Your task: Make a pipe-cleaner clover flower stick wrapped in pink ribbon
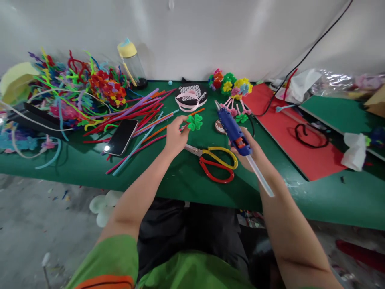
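Observation:
Between the fingertips of my left hand point(177, 134) is a green pipe-cleaner clover point(195, 122), its petals facing up. My right hand point(251, 148) is wrapped round a blue glue gun point(233, 128). The gun's nozzle points away from me toward the back of the table, and a clear glue stick point(261, 176) juts out of its rear end. Scissors point(218, 162) with one yellow and one red handle lie between my hands, blades toward the left. Beyond the gun sit several pipe-cleaner flowers point(237, 87) in mixed colours, some with pink stems.
On the green table point(180, 182), loose pipe cleaners point(144, 112) and a phone point(122, 136) lie at left, near a colourful heap point(75, 92). A bottle point(132, 64) and ribbon roll point(191, 96) stand behind. Red board point(288, 132) and a black cable point(309, 42) are at right.

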`<act>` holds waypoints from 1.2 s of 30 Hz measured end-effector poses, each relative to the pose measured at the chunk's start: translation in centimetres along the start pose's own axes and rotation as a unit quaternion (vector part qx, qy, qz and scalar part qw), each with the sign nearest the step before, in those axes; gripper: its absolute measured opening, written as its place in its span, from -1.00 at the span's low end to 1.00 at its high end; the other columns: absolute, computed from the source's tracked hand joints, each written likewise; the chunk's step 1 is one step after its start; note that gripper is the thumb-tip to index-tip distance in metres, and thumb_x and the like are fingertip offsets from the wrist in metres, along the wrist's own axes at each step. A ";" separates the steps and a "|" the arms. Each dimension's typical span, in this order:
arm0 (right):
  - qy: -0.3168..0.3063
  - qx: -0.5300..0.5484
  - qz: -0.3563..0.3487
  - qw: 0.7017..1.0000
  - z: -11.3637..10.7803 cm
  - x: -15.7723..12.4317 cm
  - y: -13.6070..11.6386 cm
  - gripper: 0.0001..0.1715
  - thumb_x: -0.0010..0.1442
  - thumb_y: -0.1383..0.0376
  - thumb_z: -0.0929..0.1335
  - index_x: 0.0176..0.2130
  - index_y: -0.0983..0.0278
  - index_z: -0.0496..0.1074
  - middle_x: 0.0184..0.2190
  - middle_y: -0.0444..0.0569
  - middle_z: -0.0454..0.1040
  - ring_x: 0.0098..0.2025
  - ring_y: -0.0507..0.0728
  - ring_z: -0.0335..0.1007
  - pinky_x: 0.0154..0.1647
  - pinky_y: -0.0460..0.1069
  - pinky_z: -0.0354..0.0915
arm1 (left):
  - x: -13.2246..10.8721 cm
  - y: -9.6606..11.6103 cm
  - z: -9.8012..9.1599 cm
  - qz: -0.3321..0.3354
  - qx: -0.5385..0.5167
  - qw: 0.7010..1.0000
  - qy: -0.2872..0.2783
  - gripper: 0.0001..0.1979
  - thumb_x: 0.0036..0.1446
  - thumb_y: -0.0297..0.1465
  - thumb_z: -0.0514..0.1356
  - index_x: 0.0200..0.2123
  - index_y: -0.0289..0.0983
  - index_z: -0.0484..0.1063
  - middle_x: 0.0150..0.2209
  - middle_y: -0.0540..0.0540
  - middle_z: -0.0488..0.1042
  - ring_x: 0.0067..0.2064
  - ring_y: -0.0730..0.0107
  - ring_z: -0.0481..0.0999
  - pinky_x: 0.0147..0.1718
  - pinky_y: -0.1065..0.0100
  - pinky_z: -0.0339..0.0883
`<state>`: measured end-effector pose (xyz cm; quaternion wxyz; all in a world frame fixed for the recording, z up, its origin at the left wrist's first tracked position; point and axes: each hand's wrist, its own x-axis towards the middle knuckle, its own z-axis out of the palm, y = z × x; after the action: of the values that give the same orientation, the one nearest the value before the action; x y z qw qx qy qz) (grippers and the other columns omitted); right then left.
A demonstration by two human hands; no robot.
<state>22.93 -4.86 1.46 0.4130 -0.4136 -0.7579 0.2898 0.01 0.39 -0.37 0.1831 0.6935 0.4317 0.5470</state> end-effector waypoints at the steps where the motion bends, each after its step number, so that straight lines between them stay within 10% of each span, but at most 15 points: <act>1: -0.004 0.033 0.023 0.999 0.2 -0.1 0.0 -0.50 0.08 0.04 0.30 -0.01 0.16 0.22 -0.15 0.04 0.35 -0.18 0.19 0.34 -0.18 0.08 0.29 | 0.0 -0.1 0.0 -0.001 -0.008 1.000 0.005 -0.93 0.09 -0.38 0.13 -0.37 -0.24 0.39 -0.40 -0.04 0.46 -0.34 0.44 0.43 -0.33 0.38 0.33; 9: -0.076 0.153 0.081 0.982 0.3 -0.8 -0.5 -0.57 0.10 0.06 0.30 -0.06 0.18 0.28 -0.36 -0.05 0.30 -0.34 0.11 0.25 -0.34 0.01 0.23 | 0.1 -0.4 0.0 -0.025 -0.039 0.999 0.023 -0.93 0.05 -0.37 0.18 -0.35 -0.23 0.40 -0.36 -0.04 0.49 -0.30 0.43 0.47 -0.29 0.38 0.36; 36: -0.093 0.020 0.002 0.995 0.2 -0.3 -1.1 -0.70 0.13 0.12 0.27 -0.15 0.20 0.25 -0.32 0.01 0.34 -0.21 0.20 0.33 -0.27 0.06 0.26 | 0.2 -0.3 -0.2 -0.049 -0.060 0.997 0.010 -0.92 0.05 -0.35 0.17 -0.37 -0.23 0.38 -0.43 0.01 0.46 -0.36 0.47 0.43 -0.36 0.41 0.32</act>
<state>22.40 -5.71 2.11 0.3485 -0.3778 -0.7862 0.3430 -0.28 0.66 -0.40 0.2465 0.6537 0.4337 0.5690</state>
